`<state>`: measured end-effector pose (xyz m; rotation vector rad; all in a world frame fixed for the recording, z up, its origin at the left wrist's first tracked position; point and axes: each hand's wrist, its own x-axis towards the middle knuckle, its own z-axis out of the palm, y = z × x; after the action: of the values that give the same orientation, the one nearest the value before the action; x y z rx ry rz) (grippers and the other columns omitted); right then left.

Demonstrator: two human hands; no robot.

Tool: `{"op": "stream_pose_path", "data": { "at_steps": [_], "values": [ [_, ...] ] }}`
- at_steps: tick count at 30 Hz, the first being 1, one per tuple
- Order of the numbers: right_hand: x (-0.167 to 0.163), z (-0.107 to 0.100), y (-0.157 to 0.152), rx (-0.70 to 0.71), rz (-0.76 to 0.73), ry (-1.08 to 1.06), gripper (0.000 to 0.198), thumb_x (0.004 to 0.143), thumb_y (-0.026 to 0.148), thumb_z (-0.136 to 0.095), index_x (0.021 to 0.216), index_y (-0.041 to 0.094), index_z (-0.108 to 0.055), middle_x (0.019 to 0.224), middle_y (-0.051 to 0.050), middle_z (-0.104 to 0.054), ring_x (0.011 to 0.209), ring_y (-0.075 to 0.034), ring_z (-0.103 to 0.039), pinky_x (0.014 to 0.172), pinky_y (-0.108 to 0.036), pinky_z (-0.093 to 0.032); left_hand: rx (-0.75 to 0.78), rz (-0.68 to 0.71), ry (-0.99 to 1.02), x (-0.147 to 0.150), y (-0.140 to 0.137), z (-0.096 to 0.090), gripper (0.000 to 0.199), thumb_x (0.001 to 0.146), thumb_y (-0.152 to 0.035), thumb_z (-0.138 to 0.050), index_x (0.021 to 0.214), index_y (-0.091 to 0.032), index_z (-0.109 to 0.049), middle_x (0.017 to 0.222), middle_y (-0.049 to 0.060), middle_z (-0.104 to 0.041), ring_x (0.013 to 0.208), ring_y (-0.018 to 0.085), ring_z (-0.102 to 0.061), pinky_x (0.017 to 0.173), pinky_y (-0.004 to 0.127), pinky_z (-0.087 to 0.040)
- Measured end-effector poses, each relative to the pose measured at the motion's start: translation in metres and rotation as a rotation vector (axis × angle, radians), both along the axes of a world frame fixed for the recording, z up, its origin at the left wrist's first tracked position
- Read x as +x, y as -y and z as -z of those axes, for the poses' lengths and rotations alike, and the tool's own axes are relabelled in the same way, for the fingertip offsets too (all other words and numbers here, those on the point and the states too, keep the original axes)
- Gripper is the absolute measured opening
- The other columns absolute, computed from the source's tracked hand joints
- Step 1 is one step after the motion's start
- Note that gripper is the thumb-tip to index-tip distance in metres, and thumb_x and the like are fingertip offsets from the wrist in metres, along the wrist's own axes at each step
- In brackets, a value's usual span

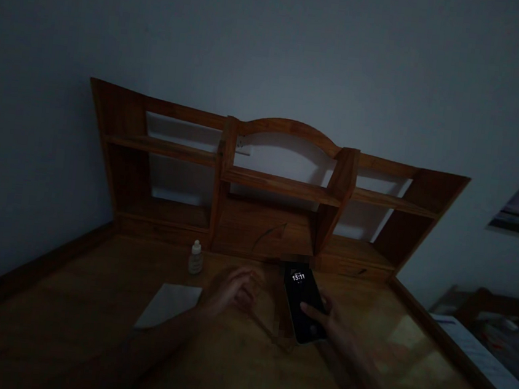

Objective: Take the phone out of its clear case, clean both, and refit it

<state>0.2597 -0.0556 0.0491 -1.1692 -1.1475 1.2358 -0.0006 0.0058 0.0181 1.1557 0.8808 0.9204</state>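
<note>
My right hand [327,319] grips a dark smartphone [306,304], its thumb lying over the lit lock screen, which reads 13:11. The phone is tilted above the wooden desk. To its left, my left hand [235,291] is raised over the desk with fingers curled in. A thin dark strip [268,330], perhaps a cord or stick, runs from near those fingers toward the lower right; dim light hides what it is. Beside my left forearm lies a white sheet of paper [171,306]. A small clear bottle with a pale cap [196,259] stands just behind.
A wooden shelf unit [283,188] spans the back of the desk [231,371] against the wall. Behind it shows a white power strip [244,149]. Raised wooden edges [451,357] border the desk's sides. Papers [483,360] and a chair-like wooden piece stand beyond at right. The room is dim.
</note>
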Motion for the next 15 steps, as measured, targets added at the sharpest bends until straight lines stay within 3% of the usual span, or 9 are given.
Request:
{"op": "stream_pose_path", "data": {
  "at_steps": [4, 8, 12, 15],
  "values": [
    [0.008, -0.004, -0.004, 0.047, 0.127, 0.223, 0.042, 0.067, 0.040, -0.079, 0.099, 0.018, -0.066, 0.087, -0.005, -0.072, 0.079, -0.024, -0.068, 0.064, -0.031, -0.051, -0.095, 0.108, 0.195, 0.003, 0.011, -0.008, 0.041, 0.080, -0.032, -0.052, 0.114, -0.014, -0.039, 0.084, 0.016, -0.067, 0.083, 0.035, -0.067, 0.077, 0.051, -0.053],
    [0.012, -0.006, -0.006, 0.026, 0.240, 0.222, 0.039, 0.067, 0.041, -0.079, 0.096, 0.018, -0.069, 0.088, -0.006, -0.073, 0.083, -0.024, -0.067, 0.070, -0.033, -0.050, -0.097, 0.136, 0.295, 0.004, 0.015, -0.010, 0.044, 0.076, -0.029, -0.063, 0.111, -0.013, -0.041, 0.094, 0.021, -0.067, 0.094, 0.036, -0.065, 0.091, 0.052, -0.048],
    [0.011, -0.003, -0.005, -0.033, 0.235, 0.140, 0.040, 0.066, 0.043, -0.079, 0.098, 0.020, -0.070, 0.091, -0.007, -0.074, 0.084, -0.027, -0.069, 0.073, -0.037, -0.052, -0.176, 0.058, 0.383, 0.004, 0.012, -0.006, 0.045, 0.073, -0.023, -0.070, 0.110, -0.014, -0.047, 0.091, 0.013, -0.067, 0.089, 0.032, -0.066, 0.091, 0.050, -0.049],
    [0.009, 0.000, -0.004, -0.046, 0.197, 0.123, 0.037, 0.067, 0.041, -0.079, 0.096, 0.020, -0.070, 0.089, -0.008, -0.074, 0.082, -0.027, -0.069, 0.070, -0.037, -0.053, -0.189, 0.010, 0.432, 0.005, 0.006, 0.000, 0.039, 0.075, -0.027, -0.072, 0.107, -0.017, -0.052, 0.100, 0.008, -0.064, 0.086, 0.027, -0.066, 0.087, 0.047, -0.052]
  ]
}}
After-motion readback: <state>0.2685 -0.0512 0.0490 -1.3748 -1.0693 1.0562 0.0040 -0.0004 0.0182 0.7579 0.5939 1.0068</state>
